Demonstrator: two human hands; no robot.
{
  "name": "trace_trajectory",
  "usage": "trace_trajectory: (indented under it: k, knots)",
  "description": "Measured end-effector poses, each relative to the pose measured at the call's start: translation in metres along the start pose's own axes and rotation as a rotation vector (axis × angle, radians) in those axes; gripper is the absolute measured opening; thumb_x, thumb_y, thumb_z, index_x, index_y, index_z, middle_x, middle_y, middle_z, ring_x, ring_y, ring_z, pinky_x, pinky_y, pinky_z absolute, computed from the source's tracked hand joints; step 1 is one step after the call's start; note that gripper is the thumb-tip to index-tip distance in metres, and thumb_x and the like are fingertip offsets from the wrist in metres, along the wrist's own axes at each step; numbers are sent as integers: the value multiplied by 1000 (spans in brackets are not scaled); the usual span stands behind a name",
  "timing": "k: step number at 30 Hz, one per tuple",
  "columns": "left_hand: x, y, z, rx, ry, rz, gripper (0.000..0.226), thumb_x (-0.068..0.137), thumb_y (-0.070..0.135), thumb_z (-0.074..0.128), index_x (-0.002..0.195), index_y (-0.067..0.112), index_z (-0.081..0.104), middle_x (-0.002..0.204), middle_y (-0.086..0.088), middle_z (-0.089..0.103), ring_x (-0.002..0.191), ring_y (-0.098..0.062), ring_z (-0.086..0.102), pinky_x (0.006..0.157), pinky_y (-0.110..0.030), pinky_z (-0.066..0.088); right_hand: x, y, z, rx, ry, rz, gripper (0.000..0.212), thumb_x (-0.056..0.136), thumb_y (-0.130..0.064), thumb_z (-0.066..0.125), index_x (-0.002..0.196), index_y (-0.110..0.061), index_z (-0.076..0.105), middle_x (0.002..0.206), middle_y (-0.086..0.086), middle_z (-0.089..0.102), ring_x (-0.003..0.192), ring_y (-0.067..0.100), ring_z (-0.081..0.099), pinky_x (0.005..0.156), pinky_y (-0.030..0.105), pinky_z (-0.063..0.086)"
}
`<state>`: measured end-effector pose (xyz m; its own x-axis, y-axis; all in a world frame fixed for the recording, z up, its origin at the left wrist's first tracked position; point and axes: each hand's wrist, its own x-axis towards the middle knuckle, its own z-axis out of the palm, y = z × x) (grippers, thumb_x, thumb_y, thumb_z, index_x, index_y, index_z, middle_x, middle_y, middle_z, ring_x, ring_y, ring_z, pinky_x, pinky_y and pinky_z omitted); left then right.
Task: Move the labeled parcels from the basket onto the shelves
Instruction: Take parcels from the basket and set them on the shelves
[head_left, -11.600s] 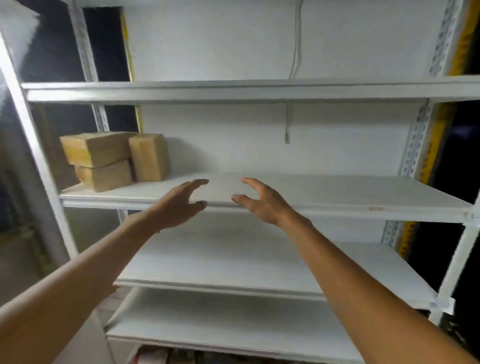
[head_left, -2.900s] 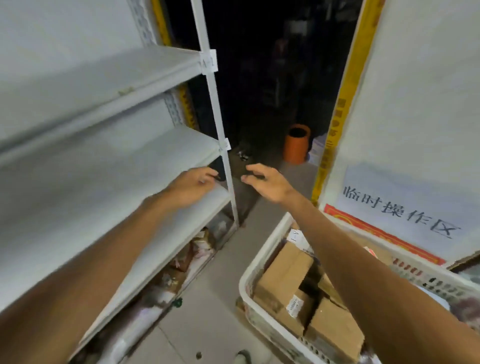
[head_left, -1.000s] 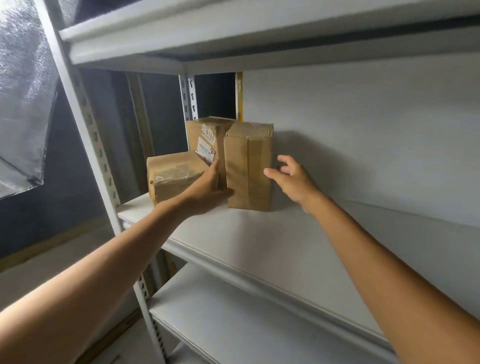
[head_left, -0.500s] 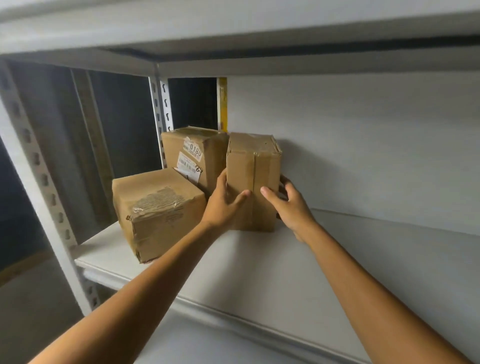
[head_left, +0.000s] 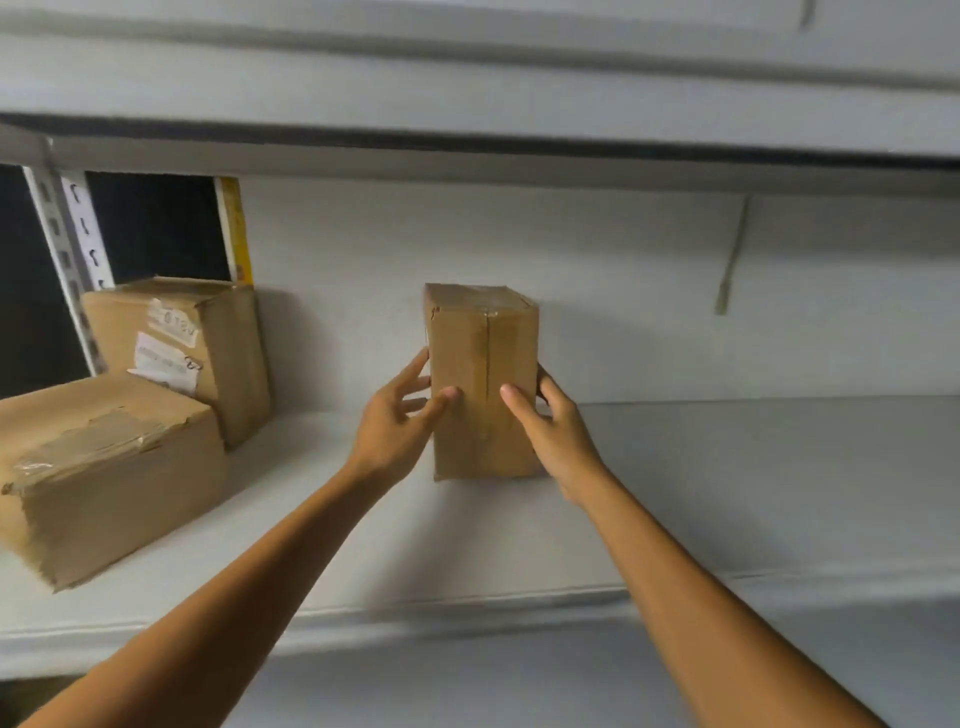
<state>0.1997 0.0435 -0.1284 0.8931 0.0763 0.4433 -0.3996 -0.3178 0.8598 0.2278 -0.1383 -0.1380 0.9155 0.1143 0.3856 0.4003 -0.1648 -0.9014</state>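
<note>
A tall brown cardboard parcel (head_left: 483, 364) stands upright on the white shelf (head_left: 727, 493), near its back wall. My left hand (head_left: 400, 421) grips its left side, thumb across the front face. My right hand (head_left: 550, 426) grips its right side the same way. Two more parcels sit at the shelf's left end: an upright one with white labels (head_left: 187, 343) at the back and a low taped one (head_left: 98, 473) in front of it. The basket is out of view.
Another white shelf board (head_left: 467, 104) runs close overhead. A perforated steel upright (head_left: 67, 270) stands at the far left. A thin cord (head_left: 732, 260) hangs down the white back wall to the right of the parcel.
Both hands have taken hold of the tall parcel and slid it right along the shelf, away from the labeled parcel it stood against; a wide gap now separates them.
</note>
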Motion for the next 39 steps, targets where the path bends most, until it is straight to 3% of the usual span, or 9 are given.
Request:
trace_trajectory:
  k: [3,7,15,20,22,25,28,36,39]
  knots:
    - [-10,34,63,-102,-85,56,62,86,52,55,144,37,38,132,3,56,113,-20,61,93,-49,53,-32,-3,-67,-4,80,1,73,72,-57,66,139,-43,43,130,-13,58,110,17,63,91,45,55]
    - [-34,77,161,-139,-307,133,69,85,49,63,146,42,30,137,4,48,116,-24,58,96,-49,51,-90,-8,-173,-73,242,31,73,79,-47,69,144,-39,38,136,-8,54,114,20,61,94,50,52]
    - [-117,167,357,-283,-507,299,76,84,30,71,147,29,30,142,5,45,118,-12,51,93,-26,49,-235,-19,-352,-156,631,31,65,87,-43,66,143,-42,32,128,-11,54,114,5,54,91,29,50]
    - [-183,210,448,-423,-725,311,77,81,33,72,146,28,30,138,5,49,119,-15,53,95,-35,52,-330,-24,-425,-253,823,34,61,88,-32,68,139,-38,35,125,-15,54,109,-4,56,86,20,52]
    - [-211,220,476,-452,-815,315,73,82,28,73,143,28,33,135,6,49,119,-13,52,94,-30,51,-367,-21,-442,-277,917,79,63,86,-28,70,135,-42,33,116,-23,52,101,-10,56,79,13,50]
    - [-253,225,515,-478,-957,317,70,81,25,75,139,27,36,127,12,50,113,-2,52,94,-27,49,-426,-6,-458,-288,1055,159,67,85,-30,72,139,-36,33,123,-16,54,108,4,59,88,27,54]
    - [-299,218,547,-446,-1083,309,72,81,26,74,142,28,34,127,17,48,107,5,50,93,-25,48,-480,4,-455,-312,1162,235,71,87,-27,69,146,-29,29,126,-15,53,109,3,60,81,21,55]
    - [-430,166,597,-366,-1486,110,76,87,24,68,150,19,25,150,-1,37,134,-16,38,97,-23,36,-608,38,-410,-324,1469,576,65,88,-27,68,143,-24,33,111,-17,53,94,-12,58,69,6,49]
    - [-466,144,606,-332,-1649,55,78,84,27,72,149,16,29,142,5,43,129,-11,42,97,-22,41,-645,54,-391,-236,1556,706,71,83,-40,72,142,-31,33,120,-10,56,109,6,58,88,33,56]
